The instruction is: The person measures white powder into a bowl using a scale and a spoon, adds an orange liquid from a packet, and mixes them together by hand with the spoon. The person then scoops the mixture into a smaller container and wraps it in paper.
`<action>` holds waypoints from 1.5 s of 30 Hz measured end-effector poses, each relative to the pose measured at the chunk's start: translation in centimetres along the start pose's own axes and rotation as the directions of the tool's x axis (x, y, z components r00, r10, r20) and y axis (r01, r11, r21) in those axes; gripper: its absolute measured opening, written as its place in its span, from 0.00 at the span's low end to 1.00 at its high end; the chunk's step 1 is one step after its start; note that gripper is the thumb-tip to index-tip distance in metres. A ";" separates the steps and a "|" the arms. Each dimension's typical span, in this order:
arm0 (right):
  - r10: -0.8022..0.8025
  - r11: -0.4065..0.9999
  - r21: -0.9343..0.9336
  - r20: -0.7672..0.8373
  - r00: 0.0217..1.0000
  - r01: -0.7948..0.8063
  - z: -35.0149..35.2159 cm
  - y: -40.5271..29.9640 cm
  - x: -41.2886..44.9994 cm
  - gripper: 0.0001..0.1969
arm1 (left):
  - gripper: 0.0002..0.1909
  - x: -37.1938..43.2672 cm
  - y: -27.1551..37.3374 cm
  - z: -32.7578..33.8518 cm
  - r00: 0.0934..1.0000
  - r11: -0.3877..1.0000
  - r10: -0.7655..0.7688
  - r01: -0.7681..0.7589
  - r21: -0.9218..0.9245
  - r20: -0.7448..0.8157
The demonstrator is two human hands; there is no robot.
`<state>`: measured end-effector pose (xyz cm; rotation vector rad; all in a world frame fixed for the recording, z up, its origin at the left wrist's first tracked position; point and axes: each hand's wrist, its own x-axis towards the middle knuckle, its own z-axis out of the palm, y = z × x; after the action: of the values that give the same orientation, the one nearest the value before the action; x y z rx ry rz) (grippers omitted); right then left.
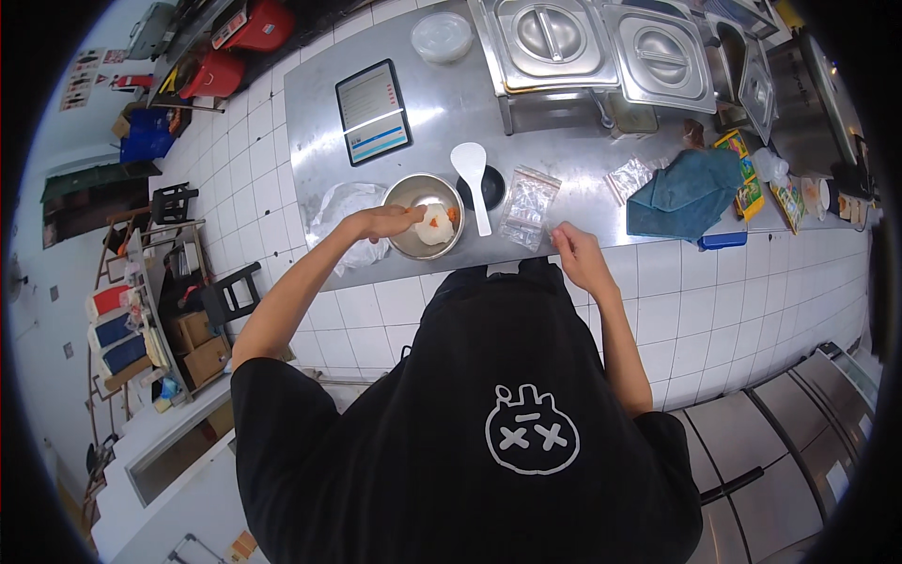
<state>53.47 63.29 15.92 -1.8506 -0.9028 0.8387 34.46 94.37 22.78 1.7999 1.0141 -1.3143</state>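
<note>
My left hand (386, 221) reaches over the left rim of a steel mixing bowl (456, 238), its fingers above the inside. In the bowl lies a white mound, apparently rice (431, 229), with orange bits on and beside it. Whether the fingers hold anything cannot be made out. Curled at the table's front edge, my right hand (579, 255) is close to some clear zip bags (528, 204); any grip on them is unclear. Between bowl and bags, a white rice paddle (473, 173) rests across a small black bowl (493, 189). Crumpled plastic film (342, 211) lies left of the steel bowl.
Behind the bowl a tablet (373, 113) lies on the steel table (310, 92). Lidded steel food pans (553, 42) stand at the back right, near a round plastic container (442, 37). A teal cloth (683, 194) and yellow packets (748, 176) lie farther right.
</note>
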 end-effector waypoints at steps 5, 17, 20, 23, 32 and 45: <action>-0.017 1.000 0.001 0.026 1.000 0.017 0.3 -0.3 0.0 0.11 | 0.31 4.1 -3.1 1.8 0.943 0.910 0.324 -0.289 0.297 -0.072; -0.038 0.999 -0.027 0.060 0.998 0.039 1.1 -0.8 -0.2 0.12 | 0.17 4.9 -3.1 4.7 0.872 0.950 0.233 -0.110 0.292 -0.430; -0.013 0.999 -0.036 0.063 0.998 0.015 1.3 -0.5 -0.1 0.12 | 0.15 2.9 -1.3 4.8 0.833 0.940 0.237 -0.067 0.333 -0.500; -0.034 0.999 -0.010 0.068 0.997 0.035 1.4 -0.6 0.2 0.12 | 0.15 3.3 -1.9 5.1 0.783 0.932 0.290 -0.101 0.348 -0.550; -0.003 0.999 -0.040 0.059 0.998 0.005 1.4 -0.3 -0.1 0.12 | 0.17 2.8 -2.9 3.3 0.956 0.985 0.158 -0.171 -0.032 -0.247; 0.010 0.999 -0.049 0.071 0.997 -0.007 1.8 -0.2 0.5 0.12 | 0.21 7.6 -7.2 4.4 0.865 0.954 0.300 -0.271 0.129 -0.402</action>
<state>52.19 64.48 15.31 -1.8781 -0.9685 0.8995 27.61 95.37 13.80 2.2457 0.8758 -0.8049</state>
